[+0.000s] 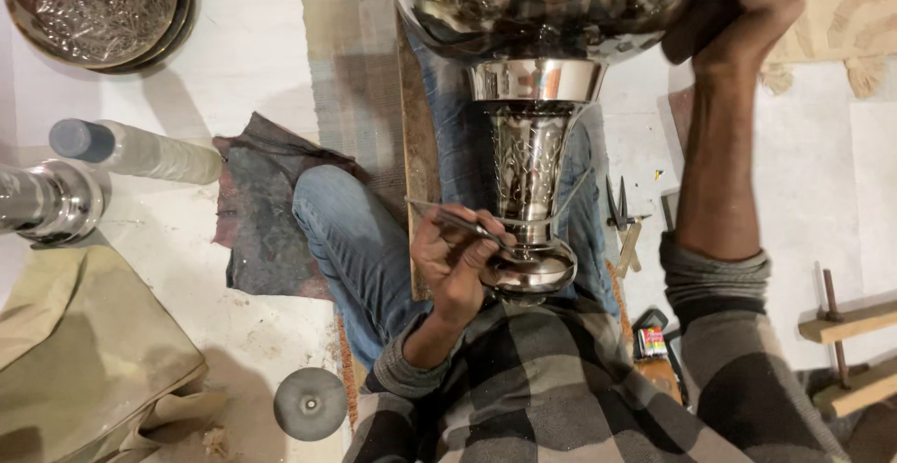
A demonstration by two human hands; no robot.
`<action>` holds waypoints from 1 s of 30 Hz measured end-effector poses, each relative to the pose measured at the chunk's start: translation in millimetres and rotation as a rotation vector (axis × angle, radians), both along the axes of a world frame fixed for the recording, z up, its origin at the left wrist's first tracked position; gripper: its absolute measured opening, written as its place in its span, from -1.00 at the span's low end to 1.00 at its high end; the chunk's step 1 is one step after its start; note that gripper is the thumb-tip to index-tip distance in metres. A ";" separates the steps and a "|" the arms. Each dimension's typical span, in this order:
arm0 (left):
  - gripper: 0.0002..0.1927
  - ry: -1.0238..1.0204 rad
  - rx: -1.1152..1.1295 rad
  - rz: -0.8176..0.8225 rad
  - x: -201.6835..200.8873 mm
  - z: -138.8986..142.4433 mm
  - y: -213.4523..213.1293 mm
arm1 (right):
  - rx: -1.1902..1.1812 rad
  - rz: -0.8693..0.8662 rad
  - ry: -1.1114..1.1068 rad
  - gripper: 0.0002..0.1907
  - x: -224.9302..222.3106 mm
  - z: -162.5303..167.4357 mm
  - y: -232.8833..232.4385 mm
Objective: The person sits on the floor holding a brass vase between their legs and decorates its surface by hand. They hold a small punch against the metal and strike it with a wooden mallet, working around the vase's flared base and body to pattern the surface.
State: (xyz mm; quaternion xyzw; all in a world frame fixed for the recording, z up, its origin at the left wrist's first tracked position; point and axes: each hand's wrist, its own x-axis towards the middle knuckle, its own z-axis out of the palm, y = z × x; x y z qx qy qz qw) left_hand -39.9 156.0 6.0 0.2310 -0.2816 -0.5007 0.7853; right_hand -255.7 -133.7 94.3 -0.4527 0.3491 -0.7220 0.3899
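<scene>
A large shiny metal goblet-shaped vessel lies along my lap, its engraved stem [530, 159] running down to a round foot [537, 271] and its wide bowl [542, 0] at the top of the view. My left hand [458, 257] grips the foot and also holds a thin pointed metal tool [448, 217] across its fingers. My right hand [761, 0] reaches up and holds a dark tool against the rim of the bowl; the tool's end is out of view.
Engraved brass plates [98, 10] are stacked at the top left. A plastic bottle [135, 150] and a shiny metal piece [47, 201] lie at the left, a dark cloth [262, 211] beside my knee. Shears [619, 206] and wooden blocks [846, 351] sit at the right. A round disc [310, 403] lies below.
</scene>
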 end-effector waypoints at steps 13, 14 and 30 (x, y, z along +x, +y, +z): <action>-0.71 -0.237 -0.021 -0.012 -31.0 33.3 18.7 | 0.291 0.435 -0.628 -0.59 47.6 -67.0 1.1; -0.70 -0.234 0.001 -0.025 -32.2 32.0 18.6 | 0.236 0.514 -0.622 -0.69 43.9 -69.1 6.4; -0.68 -1.268 -0.341 0.067 -7.5 93.7 -156.3 | 0.355 -0.068 0.415 -0.80 -14.0 -150.0 268.3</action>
